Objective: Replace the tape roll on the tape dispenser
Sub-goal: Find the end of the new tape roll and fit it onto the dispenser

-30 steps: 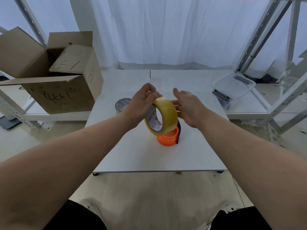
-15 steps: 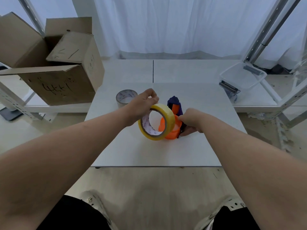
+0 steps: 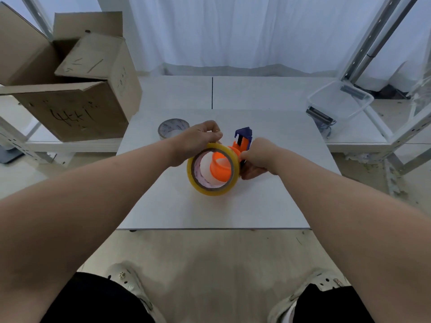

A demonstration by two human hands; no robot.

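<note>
Over table (image 3: 163,206), left hand (image 3: 196,142) gripping tape roll (image 3: 213,191)

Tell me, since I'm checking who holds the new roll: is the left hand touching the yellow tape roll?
Touching. The head view shows the left hand with its fingers pinched on the top rim of the yellow tape roll, no gap between them.

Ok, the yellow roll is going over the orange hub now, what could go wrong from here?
1. The yellow roll sits off-centre around the orange hub and looks tilted, so it may jam instead of seating.
2. The left hand pinches only the roll's top edge; a push could twist it.
3. The right hand covers much of the dispenser; fingers might get nipped as the roll slides home.
</note>
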